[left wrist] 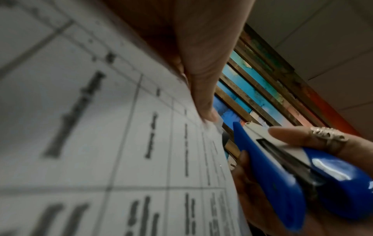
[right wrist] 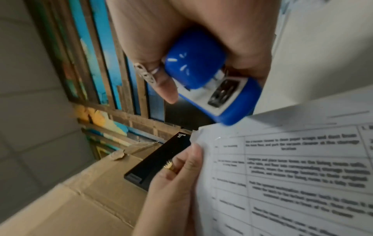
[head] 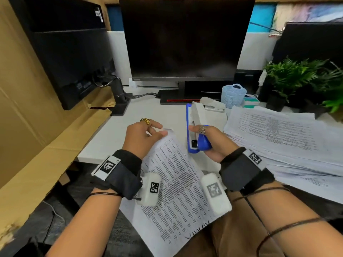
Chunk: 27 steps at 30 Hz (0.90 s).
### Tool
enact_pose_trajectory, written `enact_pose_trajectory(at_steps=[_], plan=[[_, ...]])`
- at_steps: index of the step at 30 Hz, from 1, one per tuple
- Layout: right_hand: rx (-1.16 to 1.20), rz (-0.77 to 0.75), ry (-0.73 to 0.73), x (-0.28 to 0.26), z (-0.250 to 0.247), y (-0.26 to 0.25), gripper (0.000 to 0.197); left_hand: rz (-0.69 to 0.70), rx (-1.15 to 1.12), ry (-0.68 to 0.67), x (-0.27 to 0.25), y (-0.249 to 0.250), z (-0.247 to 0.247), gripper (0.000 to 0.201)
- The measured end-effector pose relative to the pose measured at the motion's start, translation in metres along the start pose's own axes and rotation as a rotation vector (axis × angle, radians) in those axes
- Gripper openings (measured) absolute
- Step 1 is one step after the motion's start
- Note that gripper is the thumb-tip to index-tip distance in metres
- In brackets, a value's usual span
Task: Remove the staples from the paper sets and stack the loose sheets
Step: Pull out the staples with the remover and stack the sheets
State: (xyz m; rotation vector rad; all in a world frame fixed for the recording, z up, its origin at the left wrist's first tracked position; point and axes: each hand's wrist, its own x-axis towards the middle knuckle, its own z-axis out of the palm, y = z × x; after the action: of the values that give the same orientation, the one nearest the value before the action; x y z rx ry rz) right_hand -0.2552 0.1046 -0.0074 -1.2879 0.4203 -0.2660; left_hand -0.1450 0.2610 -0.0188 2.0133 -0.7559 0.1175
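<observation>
A stapled paper set (head: 176,182) printed with tables lies slanted over my lap and the desk edge. My left hand (head: 161,129) pinches its top corner between thumb and fingers; the thumb (left wrist: 203,102) presses on the paper set (left wrist: 101,127). My right hand (head: 200,136) grips a blue and white stapler (head: 193,127), held upright just right of that corner. In the right wrist view the stapler (right wrist: 201,63) has its rear end hovering close above the corner of the paper set (right wrist: 282,175). A wide pile of loose sheets (head: 278,136) lies on the desk at right.
A second white stapler (head: 213,105) and a light blue basket (head: 233,95) sit behind the hands. The dark monitor (head: 185,39) stands at the back, potted plants (head: 297,76) at right, another screen (head: 70,52) and cardboard (head: 22,117) at left.
</observation>
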Motion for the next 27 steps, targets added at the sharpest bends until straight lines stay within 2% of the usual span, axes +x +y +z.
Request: enact_pose_trajectory(at_steps=[2, 5, 8, 10, 13, 17, 22, 24, 27], plan=[[0.029, -0.004, -0.033, -0.007, 0.000, 0.005, 0.010, -0.018, 0.005, -0.012, -0.002, 0.004, 0.006, 0.013], [-0.049, 0.020, -0.051, -0.010, 0.004, 0.012, 0.012, -0.005, 0.013, -0.025, -0.004, 0.012, 0.016, 0.013], [-0.121, -0.013, 0.091, -0.007, 0.002, 0.020, 0.006, 0.033, 0.040, -0.057, -0.008, 0.017, 0.018, 0.011], [-0.105, -0.034, 0.193, -0.003, -0.008, 0.022, 0.003, 0.065, 0.150, -0.136, -0.011, 0.013, 0.010, 0.019], [0.013, -0.066, 0.259, -0.001, -0.026, 0.020, 0.025, 0.039, 0.343, -0.253, -0.014, 0.001, -0.006, 0.033], [0.031, -0.126, 0.230, -0.008, -0.033, 0.010, 0.040, 0.036, 0.489, -0.249, -0.018, 0.005, -0.002, 0.045], [-0.161, -0.269, 0.292, -0.019, -0.032, -0.010, 0.037, 0.090, 0.524, -0.264, -0.016, 0.028, 0.005, 0.046], [-0.118, -0.319, 0.329, -0.021, -0.033, -0.016, 0.031, 0.094, 0.504, -0.264, -0.014, 0.035, 0.006, 0.044], [0.025, -0.381, 0.347, -0.017, -0.042, -0.022, 0.037, 0.096, 0.474, -0.275, -0.012, 0.039, 0.007, 0.044]])
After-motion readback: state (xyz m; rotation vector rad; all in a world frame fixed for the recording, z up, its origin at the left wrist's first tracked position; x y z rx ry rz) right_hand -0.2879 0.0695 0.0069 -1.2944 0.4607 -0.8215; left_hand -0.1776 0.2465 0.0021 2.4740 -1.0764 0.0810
